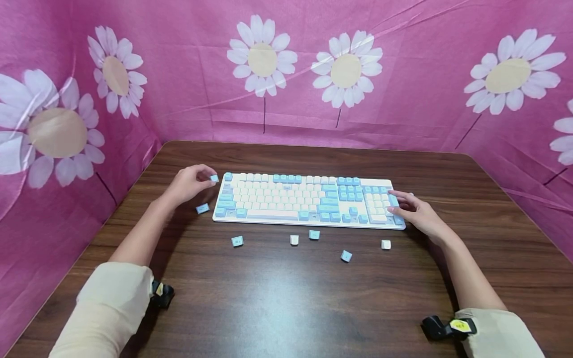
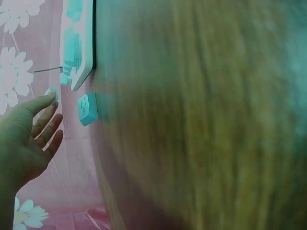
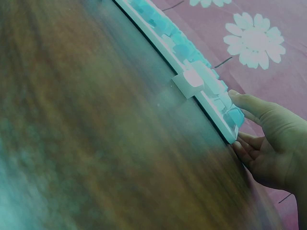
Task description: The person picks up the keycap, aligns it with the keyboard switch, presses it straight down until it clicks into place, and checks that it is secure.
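A white keyboard [image 1: 277, 215] with white and light-blue keys lies across the table. Off its upper left corner, my left hand [image 1: 190, 183] pinches a small light-blue keycap [image 1: 214, 178] between thumb and fingers. In the left wrist view that keycap [image 2: 52, 93] is mostly covered by the thumb tip. Just below this hand is a loose blue keycap [image 1: 203, 208], marked Tab in the left wrist view. My right hand [image 1: 416, 211] grips the keyboard's right end, thumb over the number-pad keys and lower fingers along the side in the right wrist view. Several keycap spots on the keyboard are bare.
In front of the keyboard lie more loose keycaps: a blue one [image 1: 237, 241], a white one [image 1: 294, 240], two further blue ones [image 1: 314, 234] and a white one [image 1: 386, 244] at the right. The brown wooden table [image 1: 268, 298] backs onto a pink flowered cloth [image 1: 192, 74].
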### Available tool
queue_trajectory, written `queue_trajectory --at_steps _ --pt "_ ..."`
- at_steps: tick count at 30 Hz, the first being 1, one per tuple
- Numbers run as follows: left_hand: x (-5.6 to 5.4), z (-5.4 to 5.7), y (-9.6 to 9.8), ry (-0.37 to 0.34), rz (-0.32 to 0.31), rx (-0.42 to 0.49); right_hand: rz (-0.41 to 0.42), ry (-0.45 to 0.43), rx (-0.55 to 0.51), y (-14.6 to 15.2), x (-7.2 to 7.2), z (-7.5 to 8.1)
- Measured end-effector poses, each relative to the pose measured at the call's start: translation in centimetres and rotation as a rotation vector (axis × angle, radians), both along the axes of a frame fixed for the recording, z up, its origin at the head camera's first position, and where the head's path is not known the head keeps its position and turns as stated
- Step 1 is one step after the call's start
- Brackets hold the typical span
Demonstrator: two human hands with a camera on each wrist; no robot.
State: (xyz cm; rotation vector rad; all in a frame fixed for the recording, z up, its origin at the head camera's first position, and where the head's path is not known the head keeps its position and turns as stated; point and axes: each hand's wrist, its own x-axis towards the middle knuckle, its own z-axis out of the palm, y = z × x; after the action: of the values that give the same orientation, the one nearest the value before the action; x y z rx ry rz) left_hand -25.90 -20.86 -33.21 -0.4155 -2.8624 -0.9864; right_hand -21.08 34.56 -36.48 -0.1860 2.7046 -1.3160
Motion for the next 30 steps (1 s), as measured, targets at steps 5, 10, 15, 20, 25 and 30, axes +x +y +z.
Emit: queue_trajectory --at_steps 5,10,15,20,25,30 --pt "-0.2 0.0 0.3 0.001 -0.009 -0.005 0.001 0.001 0.001 0.0 0.0 0.0" --pt "-0.3 0.0 0.5 0.0 -0.02 -0.009 0.002 0.003 0.001 -0.1 0.0 0.1" --pt "-0.2 0.2 0.8 -0.004 -0.027 -0.008 0.005 0.005 0.0 -0.1 0.0 0.1" --pt "-0.2 0.3 1.1 -0.01 -0.028 -0.008 0.003 0.003 0.006 -0.1 0.0 0.1" --pt "-0.3 0.2 1.2 -0.021 -0.039 0.002 0.002 -0.001 0.007 -0.1 0.0 0.1" --pt "-0.3 0.1 1.3 -0.036 -0.049 0.018 -0.002 -0.007 0.004 -0.1 0.0 0.2"
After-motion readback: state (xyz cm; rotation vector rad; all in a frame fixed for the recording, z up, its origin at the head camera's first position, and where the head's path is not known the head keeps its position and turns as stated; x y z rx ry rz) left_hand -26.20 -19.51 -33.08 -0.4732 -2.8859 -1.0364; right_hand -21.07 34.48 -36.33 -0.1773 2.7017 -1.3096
